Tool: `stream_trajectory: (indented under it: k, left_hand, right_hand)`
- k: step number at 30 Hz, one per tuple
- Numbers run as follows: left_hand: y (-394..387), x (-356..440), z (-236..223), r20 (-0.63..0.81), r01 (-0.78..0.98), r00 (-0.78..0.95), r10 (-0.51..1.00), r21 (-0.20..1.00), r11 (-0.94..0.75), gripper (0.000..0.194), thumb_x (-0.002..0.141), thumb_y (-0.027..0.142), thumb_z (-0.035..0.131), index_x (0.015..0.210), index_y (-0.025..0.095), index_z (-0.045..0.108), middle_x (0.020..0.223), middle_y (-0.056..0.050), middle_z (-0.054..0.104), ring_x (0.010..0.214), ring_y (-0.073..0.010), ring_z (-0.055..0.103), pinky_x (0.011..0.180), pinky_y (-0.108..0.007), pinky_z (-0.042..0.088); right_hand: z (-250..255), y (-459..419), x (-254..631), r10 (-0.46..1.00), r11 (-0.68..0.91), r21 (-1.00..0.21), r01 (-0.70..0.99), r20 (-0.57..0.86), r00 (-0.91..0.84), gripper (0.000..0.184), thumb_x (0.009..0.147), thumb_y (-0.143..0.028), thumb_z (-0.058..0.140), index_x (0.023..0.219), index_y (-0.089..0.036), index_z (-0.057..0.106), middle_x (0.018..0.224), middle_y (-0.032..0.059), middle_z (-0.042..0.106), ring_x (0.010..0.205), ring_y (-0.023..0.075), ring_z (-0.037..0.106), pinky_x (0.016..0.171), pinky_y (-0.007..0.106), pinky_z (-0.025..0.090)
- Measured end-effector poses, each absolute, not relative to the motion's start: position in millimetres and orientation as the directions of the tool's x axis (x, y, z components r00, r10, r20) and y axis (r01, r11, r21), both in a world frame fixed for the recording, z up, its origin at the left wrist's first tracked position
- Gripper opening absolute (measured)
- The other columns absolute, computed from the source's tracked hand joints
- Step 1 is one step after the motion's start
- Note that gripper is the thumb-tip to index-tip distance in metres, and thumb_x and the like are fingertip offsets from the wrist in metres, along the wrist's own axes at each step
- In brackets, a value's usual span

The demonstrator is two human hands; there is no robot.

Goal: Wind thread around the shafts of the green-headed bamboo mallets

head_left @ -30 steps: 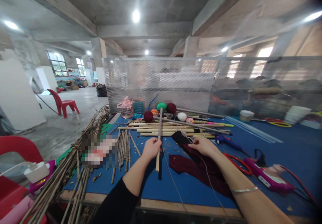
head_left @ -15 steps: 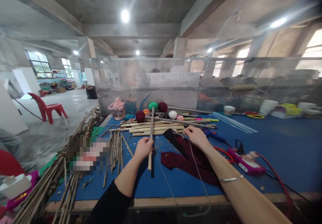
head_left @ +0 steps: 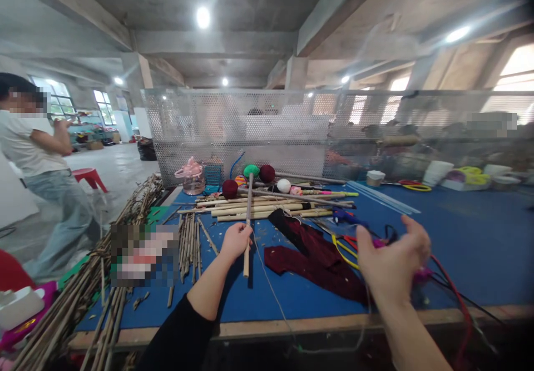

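Observation:
My left hand (head_left: 236,244) is closed around a wooden stick (head_left: 249,207) that stands nearly upright, its pale lower end poking out below my fingers. A thin grey cord (head_left: 271,285) runs from beside that hand over the table's front edge, then loops back up toward my right hand. My right hand (head_left: 394,260) is raised at the right, slightly blurred, thumb and fingers spread apart. Beside it lie yellow-and-red handles (head_left: 344,253) and dark red cloth (head_left: 317,265). A green yarn ball (head_left: 251,169) appears at the stick's top; whether it is attached, I cannot tell.
Several pale sticks (head_left: 237,212) lie crosswise behind my hands, with short twigs (head_left: 189,246) to their left. A branch pile (head_left: 89,282) lines the left edge. Red cables (head_left: 454,287) trail at the right. A person (head_left: 41,154) stands at the far left.
My right hand has moved right and toward me from the cloth's upper end, and its fingers have spread. My left hand keeps the stick. A person has come into view at the left.

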State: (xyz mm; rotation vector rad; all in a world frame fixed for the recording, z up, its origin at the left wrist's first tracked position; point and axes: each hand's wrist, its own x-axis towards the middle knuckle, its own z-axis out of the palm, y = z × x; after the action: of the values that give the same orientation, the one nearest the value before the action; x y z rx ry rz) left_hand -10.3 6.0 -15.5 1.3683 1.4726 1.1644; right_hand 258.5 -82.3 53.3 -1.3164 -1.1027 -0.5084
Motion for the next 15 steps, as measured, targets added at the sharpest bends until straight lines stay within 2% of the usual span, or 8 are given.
stream_trajectory:
  k: [2,3,5,6,8,10,12,15]
  left_hand:
    - [6,-10,-15,0.021,0.254,-0.096,0.995,0.967,0.004,0.014,0.072,0.028,0.045,0.066,0.016,0.050,0.045,0.001,0.052,0.035,-0.0091,0.048,0.037,-0.018,0.035]
    - [5,-10,-14,0.018,0.252,-0.096,0.995,0.968,0.007,0.014,0.072,0.028,0.045,0.067,0.016,0.050,0.045,0.002,0.052,0.035,-0.0091,0.048,0.037,-0.018,0.035]
    - [5,-9,-14,0.018,0.258,-0.100,0.995,0.966,0.008,0.015,0.073,0.029,0.045,0.067,0.016,0.050,0.045,0.002,0.052,0.035,-0.0093,0.048,0.037,-0.018,0.035]
    - [5,-9,-13,0.024,0.268,-0.101,0.995,0.963,0.004,0.015,0.073,0.029,0.045,0.067,0.016,0.050,0.045,0.002,0.052,0.035,-0.0095,0.048,0.038,-0.018,0.035]
    - [5,-9,-13,0.049,0.305,-0.103,0.993,0.952,-0.016,0.016,0.073,0.029,0.044,0.067,0.016,0.051,0.045,0.002,0.052,0.037,-0.0097,0.049,0.039,-0.019,0.035]
    - [5,-10,-12,0.089,0.354,-0.101,0.991,0.934,-0.048,0.017,0.074,0.028,0.043,0.066,0.015,0.053,0.047,0.001,0.054,0.039,-0.0096,0.050,0.041,-0.019,0.035]
    - [5,-10,-10,0.119,0.390,-0.094,0.988,0.918,-0.074,0.020,0.075,0.028,0.043,0.065,0.015,0.054,0.050,0.000,0.055,0.041,-0.0095,0.050,0.043,-0.019,0.036]
    - [4,-9,-9,0.132,0.403,-0.084,0.988,0.911,-0.088,0.022,0.076,0.030,0.043,0.066,0.014,0.055,0.053,-0.001,0.057,0.043,-0.0094,0.051,0.044,-0.019,0.036]
  right_hand:
    - [59,-79,235,0.256,0.358,-0.466,0.809,0.882,0.395,0.065,0.067,-0.035,0.060,0.121,-0.010,0.034,0.124,0.0206,0.036,0.116,0.0348,0.033,0.093,0.050,0.027]
    - [62,-74,220,0.303,0.472,-0.473,0.743,0.879,0.367,0.060,0.068,-0.033,0.059,0.119,-0.012,0.036,0.123,0.0186,0.039,0.113,0.0317,0.037,0.091,0.048,0.030]
    - [66,-57,188,0.563,0.642,-0.579,0.502,0.801,0.204,0.035,0.074,-0.032,0.052,0.105,-0.016,0.046,0.108,0.0119,0.050,0.101,0.0240,0.047,0.085,0.040,0.039]
    - [66,-45,172,0.729,0.624,-0.696,0.355,0.682,0.055,0.026,0.076,-0.033,0.049,0.097,-0.017,0.050,0.099,0.0088,0.054,0.093,0.0204,0.051,0.079,0.035,0.043]
    - [59,-16,144,0.937,0.336,-0.926,0.174,0.310,-0.162,0.023,0.075,-0.035,0.049,0.091,-0.018,0.049,0.089,0.0048,0.055,0.080,0.0161,0.054,0.064,0.028,0.046]
    - [45,11,123,0.972,0.022,-0.994,0.107,-0.004,-0.233,0.024,0.074,-0.034,0.054,0.088,-0.017,0.048,0.084,0.0040,0.055,0.073,0.0136,0.053,0.055,0.023,0.044]
    - [30,30,111,0.920,-0.155,-0.987,0.043,-0.160,-0.356,0.023,0.075,-0.037,0.054,0.083,-0.016,0.048,0.079,0.0030,0.054,0.065,0.0111,0.052,0.051,0.020,0.041]
    - [13,42,106,0.787,-0.256,-0.966,0.024,-0.223,-0.575,0.029,0.078,-0.044,0.049,0.075,-0.015,0.050,0.065,0.0014,0.054,0.053,0.0093,0.050,0.047,0.020,0.038]
